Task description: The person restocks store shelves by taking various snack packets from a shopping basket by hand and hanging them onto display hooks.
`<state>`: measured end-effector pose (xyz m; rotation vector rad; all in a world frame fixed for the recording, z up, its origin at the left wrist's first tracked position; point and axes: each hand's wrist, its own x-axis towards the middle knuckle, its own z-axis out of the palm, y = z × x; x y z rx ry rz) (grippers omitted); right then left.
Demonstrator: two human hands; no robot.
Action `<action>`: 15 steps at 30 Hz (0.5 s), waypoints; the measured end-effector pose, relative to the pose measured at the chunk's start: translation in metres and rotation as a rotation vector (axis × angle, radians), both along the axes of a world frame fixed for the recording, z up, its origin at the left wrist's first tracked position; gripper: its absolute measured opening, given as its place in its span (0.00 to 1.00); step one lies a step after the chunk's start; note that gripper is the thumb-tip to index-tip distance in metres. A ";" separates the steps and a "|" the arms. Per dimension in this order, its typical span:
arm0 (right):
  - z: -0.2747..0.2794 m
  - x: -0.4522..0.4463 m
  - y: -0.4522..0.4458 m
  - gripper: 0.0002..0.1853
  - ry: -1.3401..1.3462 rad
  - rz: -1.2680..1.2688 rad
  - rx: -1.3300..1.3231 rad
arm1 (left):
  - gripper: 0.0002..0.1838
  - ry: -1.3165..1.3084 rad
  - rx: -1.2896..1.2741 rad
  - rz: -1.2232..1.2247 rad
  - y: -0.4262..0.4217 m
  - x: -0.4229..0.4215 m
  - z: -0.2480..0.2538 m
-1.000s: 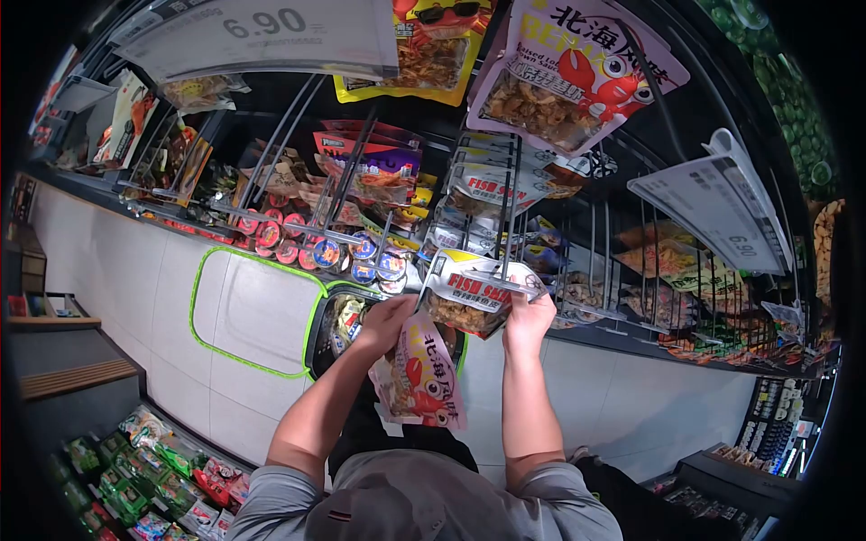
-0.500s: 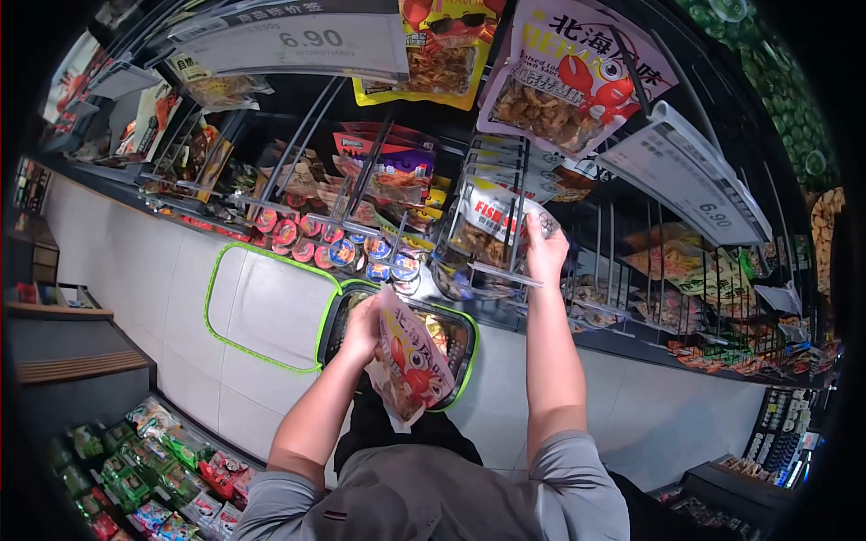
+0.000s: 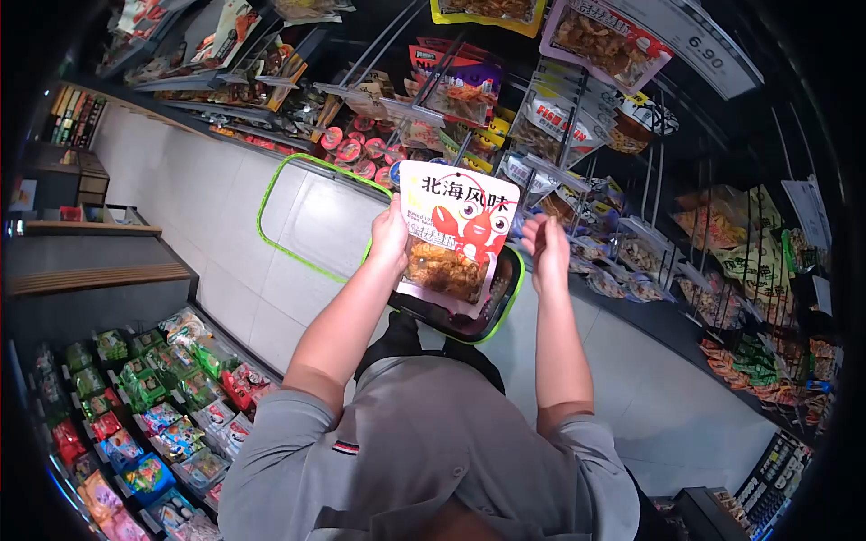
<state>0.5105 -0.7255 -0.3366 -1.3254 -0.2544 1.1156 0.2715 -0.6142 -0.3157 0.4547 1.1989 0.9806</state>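
Note:
My left hand (image 3: 390, 236) grips the left edge of a pink snack pouch (image 3: 454, 236) with a red crayfish cartoon, its front facing up at me. To the right of the pouch, my right hand (image 3: 548, 245) is apart from it, fingers spread and nothing in them. Below the pouch stands a dark basket with a green rim (image 3: 516, 293), its inside mostly hidden by the pouch. The silver fish skin packs (image 3: 557, 113) hang on a rack hook beyond my right hand.
Wire hooks with hanging snack packs run across the top and right, with a price tag (image 3: 708, 43). A green-edged lid (image 3: 262, 212) extends left of the basket. A shelf of colourful packs (image 3: 144, 388) stands at lower left.
My right hand has let go of the fish skin pack, now on the rack, and moved back toward me. My left hand has raised the pink pouch and turned it upright. The view has shifted.

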 end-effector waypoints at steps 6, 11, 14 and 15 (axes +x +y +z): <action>0.004 -0.061 -0.045 0.25 0.160 0.305 0.277 | 0.24 0.081 -0.062 -0.043 -0.046 -0.009 0.003; 0.028 -0.093 -0.038 0.14 -0.031 0.222 0.240 | 0.29 0.016 -0.093 -0.172 -0.059 -0.024 0.017; 0.021 -0.110 -0.046 0.13 -0.086 0.136 0.175 | 0.35 -0.138 -0.104 -0.325 -0.064 -0.045 0.020; 0.023 -0.117 -0.048 0.13 -0.105 0.123 0.186 | 0.35 -0.168 -0.086 -0.374 -0.063 -0.053 0.025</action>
